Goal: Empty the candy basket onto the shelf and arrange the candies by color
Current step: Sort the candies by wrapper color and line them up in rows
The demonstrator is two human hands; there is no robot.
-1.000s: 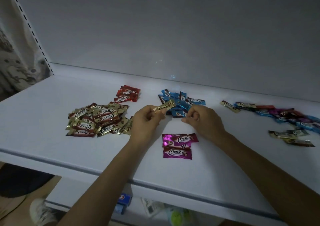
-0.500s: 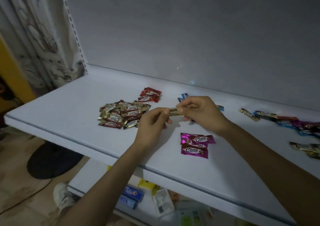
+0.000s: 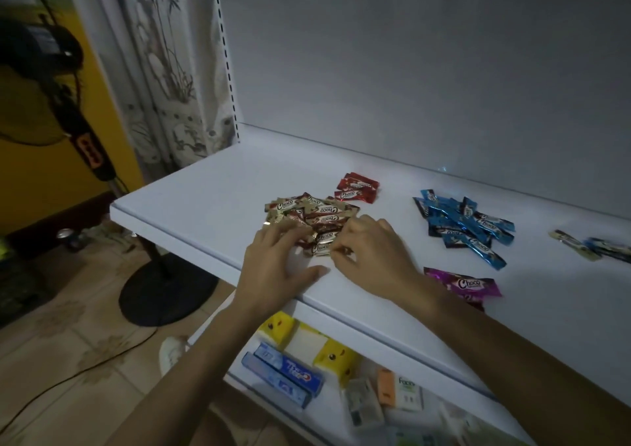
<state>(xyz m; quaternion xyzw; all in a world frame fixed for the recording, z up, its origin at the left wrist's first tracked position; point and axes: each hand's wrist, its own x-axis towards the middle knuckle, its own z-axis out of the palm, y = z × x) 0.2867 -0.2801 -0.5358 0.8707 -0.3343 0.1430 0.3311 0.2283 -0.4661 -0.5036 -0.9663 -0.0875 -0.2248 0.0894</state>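
On the white shelf [image 3: 205,193] the candies lie in groups. A gold pile [image 3: 307,211] sits left of centre, with a small red group [image 3: 358,187] just behind it. Further right are a blue pile [image 3: 464,223] and, near the front edge, a few magenta candies [image 3: 467,285]. Unsorted candies [image 3: 594,246] lie at the right edge. My left hand [image 3: 276,268] rests with spread fingers on the near left side of the gold pile. My right hand [image 3: 372,257] pinches a gold candy [image 3: 341,249] at the pile's near edge. No basket is in view.
The shelf's front edge runs diagonally under my wrists. A lower shelf below holds toothpaste boxes [image 3: 283,374] and yellow tissue packs [image 3: 331,353]. A standing fan's round base [image 3: 164,295] is on the floor to the left, with a curtain [image 3: 164,70] behind it.
Both hands have carried the gold candy left from above the blue pile to the gold pile. My left hand has let go and spread over the pile. The view has swung left.
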